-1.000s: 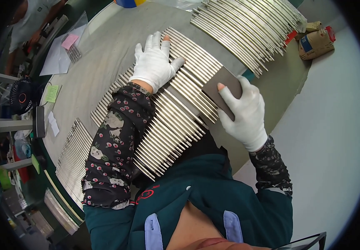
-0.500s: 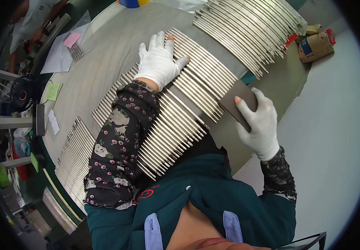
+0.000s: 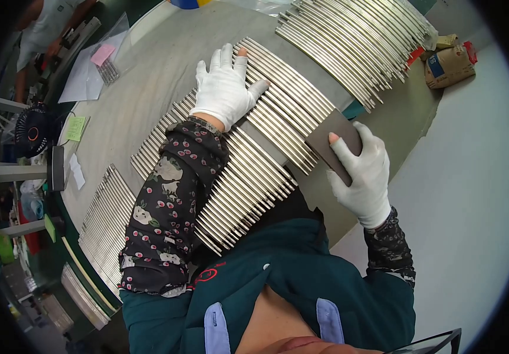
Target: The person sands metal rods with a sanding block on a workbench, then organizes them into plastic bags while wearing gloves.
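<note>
A row of shiny metal rods (image 3: 292,97) lies side by side on the grey table. My left hand (image 3: 223,88), in a white glove with the thumb and a fingertip bare, rests flat on the rods with its fingers spread. A dark grey-brown rectangular block (image 3: 338,138) sits against the right-hand ends of this row. My right hand (image 3: 363,174), also gloved in white, grips the block from its right side, thumb on top. Another group of metal rods (image 3: 245,189) lies nearer to me, partly under my left forearm.
More metal rods (image 3: 348,47) fill the far right of the table (image 3: 166,65), and another batch (image 3: 104,218) lies at the left. A brown paper sack (image 3: 450,65) stands beyond the right edge. A black fan (image 3: 32,131) is at the left; a person (image 3: 45,29) stands at far left.
My right hand has shifted slightly left with the block, pressing closer over the rod ends. My left hand has stayed in place on the rods.
</note>
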A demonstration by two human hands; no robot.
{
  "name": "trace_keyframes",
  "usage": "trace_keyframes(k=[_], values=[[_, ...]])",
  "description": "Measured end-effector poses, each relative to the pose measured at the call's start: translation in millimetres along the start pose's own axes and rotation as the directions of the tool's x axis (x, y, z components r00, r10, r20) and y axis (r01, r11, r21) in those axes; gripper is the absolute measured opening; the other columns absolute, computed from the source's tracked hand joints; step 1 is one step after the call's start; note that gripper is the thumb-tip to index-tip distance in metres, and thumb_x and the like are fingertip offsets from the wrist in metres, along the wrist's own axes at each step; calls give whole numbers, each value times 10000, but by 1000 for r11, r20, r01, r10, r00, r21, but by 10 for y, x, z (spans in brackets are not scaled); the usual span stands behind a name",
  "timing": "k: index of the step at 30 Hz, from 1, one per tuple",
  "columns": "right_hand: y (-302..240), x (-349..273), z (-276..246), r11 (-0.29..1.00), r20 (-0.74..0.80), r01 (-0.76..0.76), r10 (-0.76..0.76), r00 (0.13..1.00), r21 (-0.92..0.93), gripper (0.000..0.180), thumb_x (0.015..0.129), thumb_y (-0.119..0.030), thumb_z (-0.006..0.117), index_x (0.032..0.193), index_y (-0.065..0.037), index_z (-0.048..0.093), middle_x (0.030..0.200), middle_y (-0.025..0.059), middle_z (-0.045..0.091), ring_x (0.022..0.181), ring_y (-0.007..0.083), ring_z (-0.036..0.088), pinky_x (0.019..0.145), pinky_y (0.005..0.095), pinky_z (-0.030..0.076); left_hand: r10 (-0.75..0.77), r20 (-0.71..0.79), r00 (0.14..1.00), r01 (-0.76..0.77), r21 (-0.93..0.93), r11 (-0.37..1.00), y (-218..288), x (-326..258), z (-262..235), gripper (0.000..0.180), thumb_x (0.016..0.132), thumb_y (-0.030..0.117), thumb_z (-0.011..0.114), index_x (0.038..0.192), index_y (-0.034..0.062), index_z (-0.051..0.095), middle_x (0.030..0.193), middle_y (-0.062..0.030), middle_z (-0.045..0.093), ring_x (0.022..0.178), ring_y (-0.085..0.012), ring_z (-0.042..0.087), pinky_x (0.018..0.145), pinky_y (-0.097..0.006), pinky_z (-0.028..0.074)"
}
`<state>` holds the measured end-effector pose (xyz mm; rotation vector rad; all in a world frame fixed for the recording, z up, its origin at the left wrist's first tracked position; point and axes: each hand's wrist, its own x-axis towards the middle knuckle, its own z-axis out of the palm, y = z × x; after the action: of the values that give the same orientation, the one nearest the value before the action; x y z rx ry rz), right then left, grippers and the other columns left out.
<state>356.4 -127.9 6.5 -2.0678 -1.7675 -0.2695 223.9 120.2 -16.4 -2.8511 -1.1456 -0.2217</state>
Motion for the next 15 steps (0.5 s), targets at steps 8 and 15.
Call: trace_keyframes(k=[8,15], values=[[-4,117,-75,997,-45,22,-19,999,71,606,622,-181,767,1205,-184,601,1262,197,462,996,324,502,837,414,442,-21,31,999,22,-21,1000,-29,-11,29,784,905,577,466,1452,28,346,1503,-202,305,1404,-313,255,1134,-532,177],[-184,314,159,999,2,42,-42,999,20,571,662,-198,749,1213,-178,600,1241,225,469,973,339,521,775,413,455,17,56,998,-15,-36,999,-30,-1,-54,812,892,586,480,1449,12,342,1494,-214,306,1394,-326,262,1130,-535,178]])
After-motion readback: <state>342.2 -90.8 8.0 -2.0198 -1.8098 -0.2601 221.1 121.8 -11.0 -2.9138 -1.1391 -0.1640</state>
